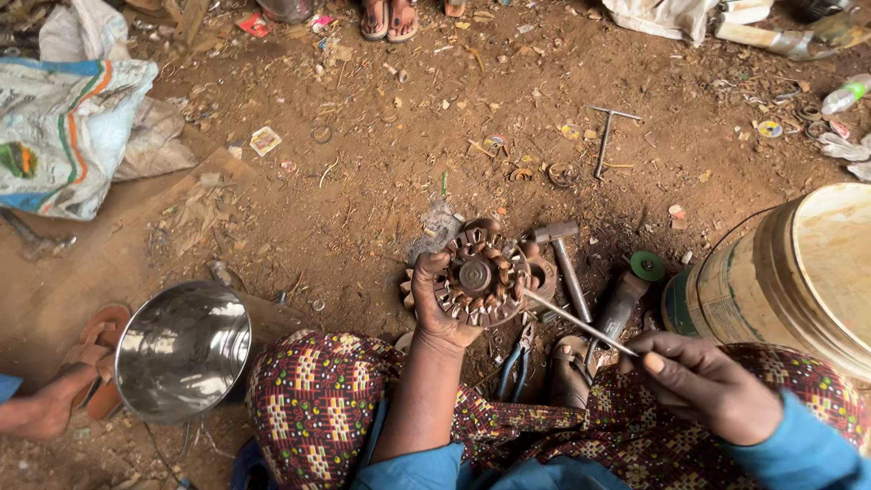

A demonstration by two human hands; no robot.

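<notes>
The left hand [435, 304] grips a round copper-wound motor stator [481, 277] upright over the dirt ground, while the right hand [703, 381] pinches a thin metal rod [581, 322] whose tip touches the stator's rim. Left of the left hand lies a shiny steel bowl [181, 349], tipped and holding nothing visible; beyond the right hand lies a drum [789, 272] on its side.

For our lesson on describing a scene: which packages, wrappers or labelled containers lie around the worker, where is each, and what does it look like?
Woven white sack with blue, orange and green print: upper left, crumpled.
Small square pale wrapper: on dirt, upper left of centre.
Clear plastic bottle with green cap: right edge, lying down.
Cream cylindrical drum with green band: right, on its side.
</notes>
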